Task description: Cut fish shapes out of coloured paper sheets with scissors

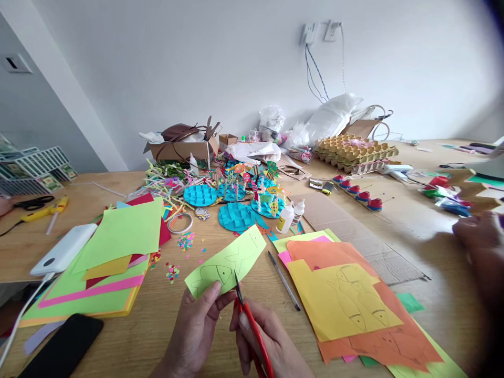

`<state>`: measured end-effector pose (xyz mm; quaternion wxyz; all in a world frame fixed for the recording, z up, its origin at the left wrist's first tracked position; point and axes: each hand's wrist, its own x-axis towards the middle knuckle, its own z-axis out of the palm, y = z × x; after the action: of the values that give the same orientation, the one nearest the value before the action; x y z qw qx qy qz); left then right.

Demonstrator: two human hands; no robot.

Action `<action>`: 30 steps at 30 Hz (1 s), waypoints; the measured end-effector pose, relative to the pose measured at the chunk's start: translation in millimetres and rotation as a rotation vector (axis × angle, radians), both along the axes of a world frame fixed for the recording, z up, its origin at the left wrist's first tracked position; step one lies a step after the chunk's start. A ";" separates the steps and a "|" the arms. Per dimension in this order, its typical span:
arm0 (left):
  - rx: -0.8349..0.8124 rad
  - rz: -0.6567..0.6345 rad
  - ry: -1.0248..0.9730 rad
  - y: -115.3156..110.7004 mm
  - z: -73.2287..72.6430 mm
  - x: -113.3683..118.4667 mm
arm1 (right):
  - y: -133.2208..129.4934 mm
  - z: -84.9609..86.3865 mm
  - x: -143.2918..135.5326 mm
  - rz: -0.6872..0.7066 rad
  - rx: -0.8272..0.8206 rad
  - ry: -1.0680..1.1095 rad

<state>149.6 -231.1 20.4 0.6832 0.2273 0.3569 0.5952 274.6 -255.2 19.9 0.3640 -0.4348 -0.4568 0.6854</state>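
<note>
Lime-green paper strip, pencilled fish outlines

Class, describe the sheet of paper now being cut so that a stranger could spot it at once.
Start at the wooden table and find the two hands at its near edge. The left hand holds a light green strip while the right hand works red-handled scissors into it. Unlike the stacked sheets on either side, it is raised and bears pencilled fish outlines.

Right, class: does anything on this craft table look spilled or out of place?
Yes: small confetti bits lie scattered loose on the table, between the paper stack and the green sheet the left hand holds.
</note>
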 end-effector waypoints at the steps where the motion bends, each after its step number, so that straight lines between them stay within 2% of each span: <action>1: -0.002 -0.001 -0.002 -0.1 0.3 0.3 | 0.2 0.4 0.3 0.001 0.005 0.002; 14: -0.010 0.017 0.007 -0.6 -3.4 0.3 | -1.6 -10.3 -0.8 -0.028 0.023 0.009; 24: -0.008 -0.028 0.015 -1.7 -2.6 -2.4 | -1.8 -2.8 0.3 -0.005 0.037 0.015; 30: -0.011 -0.028 0.023 -2.8 -5.0 -3.7 | -3.9 -12.6 0.6 -0.028 0.029 0.000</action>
<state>145.9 -233.9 15.4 0.6886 0.2353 0.3646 0.5810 275.2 -259.2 7.3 0.3799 -0.4356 -0.4607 0.6735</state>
